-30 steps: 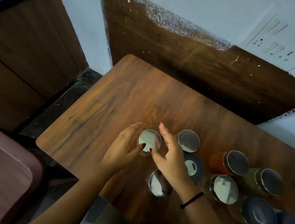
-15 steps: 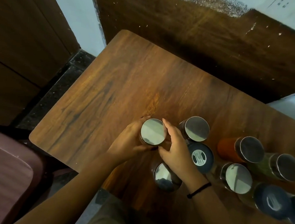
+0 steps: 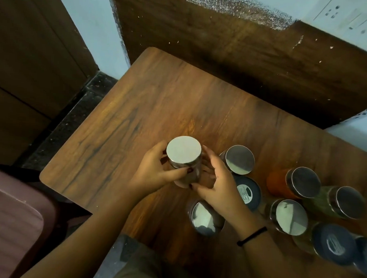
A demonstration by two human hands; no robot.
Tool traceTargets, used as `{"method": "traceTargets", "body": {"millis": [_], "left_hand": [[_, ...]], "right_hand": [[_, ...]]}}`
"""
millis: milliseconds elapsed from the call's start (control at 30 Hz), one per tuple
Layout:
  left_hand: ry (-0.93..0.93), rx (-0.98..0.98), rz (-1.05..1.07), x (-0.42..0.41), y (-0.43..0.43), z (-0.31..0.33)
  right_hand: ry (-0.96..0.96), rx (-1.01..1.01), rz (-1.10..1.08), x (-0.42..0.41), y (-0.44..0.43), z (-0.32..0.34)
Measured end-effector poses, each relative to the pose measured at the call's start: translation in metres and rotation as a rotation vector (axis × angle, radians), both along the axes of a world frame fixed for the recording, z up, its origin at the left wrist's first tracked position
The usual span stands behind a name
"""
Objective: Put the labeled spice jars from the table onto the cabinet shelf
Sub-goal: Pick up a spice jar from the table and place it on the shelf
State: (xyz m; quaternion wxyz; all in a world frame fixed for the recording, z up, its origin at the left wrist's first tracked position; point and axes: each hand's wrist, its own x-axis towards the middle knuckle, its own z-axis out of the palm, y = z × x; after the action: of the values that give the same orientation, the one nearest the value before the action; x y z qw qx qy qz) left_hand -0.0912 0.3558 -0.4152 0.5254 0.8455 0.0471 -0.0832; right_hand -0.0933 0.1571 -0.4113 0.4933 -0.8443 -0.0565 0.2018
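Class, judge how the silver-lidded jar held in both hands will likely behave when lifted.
Likely rigid and breakable: the metal-capped jar looks glassy. Its smooth wall may slip, so the left hand and right hand gripping opposite sides seems wise.

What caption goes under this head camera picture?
Left hand and right hand grip a silver-lidded jar; more jars stand on the wooden table.

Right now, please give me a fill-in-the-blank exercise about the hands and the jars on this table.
1. The left hand and the right hand grip one ____ together.
2. The black band sits on the ____ wrist.
3. The orange jar stands on the wooden ____.
Missing words: jar; right; table.
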Motion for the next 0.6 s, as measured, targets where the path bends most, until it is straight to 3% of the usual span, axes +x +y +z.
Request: {"method": "traceTargets", "body": {"millis": [267,600], "left_hand": [[-0.021,-0.069,0.034,0.007,0.005,0.053],[-0.005,-0.095,0.033,-0.008,-0.022,0.115]], "right_hand": [[-0.031,0.163,-0.003,-0.013,0.001,0.018],[-0.256,0.23,-0.159,-0.036,0.013,0.053]]}}
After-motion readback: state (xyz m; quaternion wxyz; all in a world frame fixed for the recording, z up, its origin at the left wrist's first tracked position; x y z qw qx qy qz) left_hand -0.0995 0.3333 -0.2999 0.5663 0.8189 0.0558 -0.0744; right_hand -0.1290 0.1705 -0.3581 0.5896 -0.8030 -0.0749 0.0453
